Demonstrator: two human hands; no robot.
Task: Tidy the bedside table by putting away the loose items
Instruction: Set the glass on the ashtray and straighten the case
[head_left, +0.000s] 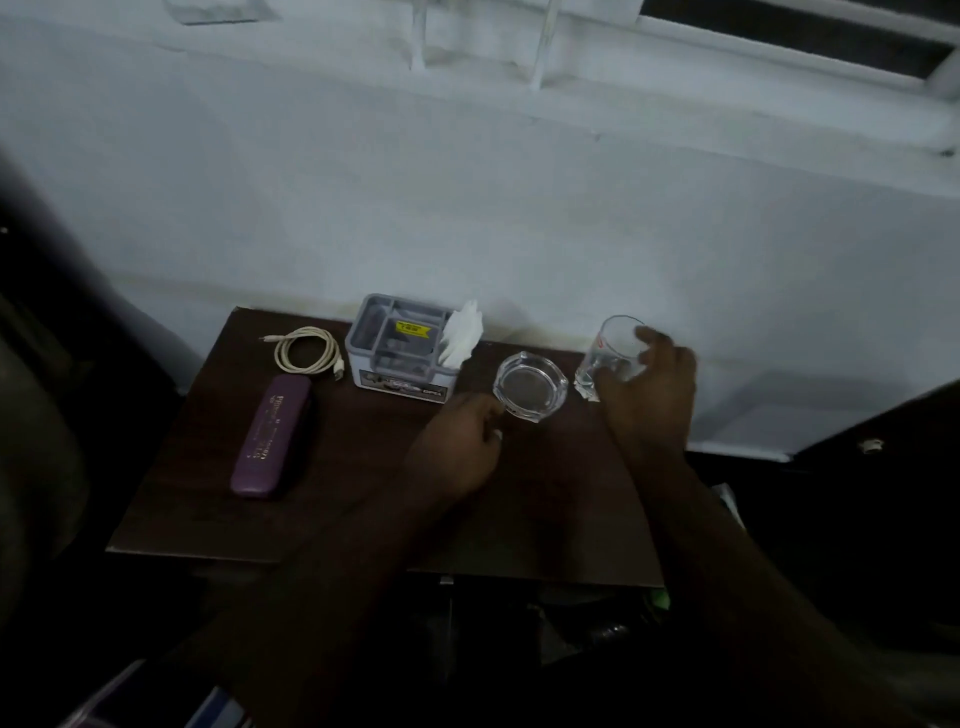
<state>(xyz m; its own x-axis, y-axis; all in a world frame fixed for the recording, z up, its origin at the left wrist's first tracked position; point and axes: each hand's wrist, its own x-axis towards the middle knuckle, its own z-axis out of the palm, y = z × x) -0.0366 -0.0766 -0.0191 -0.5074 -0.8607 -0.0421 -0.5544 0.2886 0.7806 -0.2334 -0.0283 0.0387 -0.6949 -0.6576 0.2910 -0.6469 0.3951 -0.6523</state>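
Dark wood counter (363, 493) stood against a pale wall (467, 208); window frame (779, 36) at 1 o'clock of the view, room dim, edges blurred.

Left to right on the counter:
- Purple case (271, 437) lay flat at 9 o'clock, long axis running toward the wall.
- Coiled white cable (306, 349) at 10 o'clock, just behind the case, apart from it.
- Grey organizer box (400, 343) at 12 o'clock against the wall, yellow label inside, white tissue (461, 332) sticking up from its right compartment.
- Left hand (457, 447) near the counter centre, fingers curled, fingertips at the near-left rim of the glass ashtray (530, 385). Contact looked likely, but whether that grip had the rim pinched could not be made out.
- Ashtray sat at 1 o'clock, flat, between the organizer and the drinking glass (615, 348).
- Right hand (644, 395) at 2 o'clock, grip wrapped round the glass, thumb and fingers on opposite sides. Glass tilted, at the counter's far-right corner; base contact not clear.

Dark furniture (883, 467) just right of the counter at 3 o'clock. Both forearms crossed the near edge of the counter.
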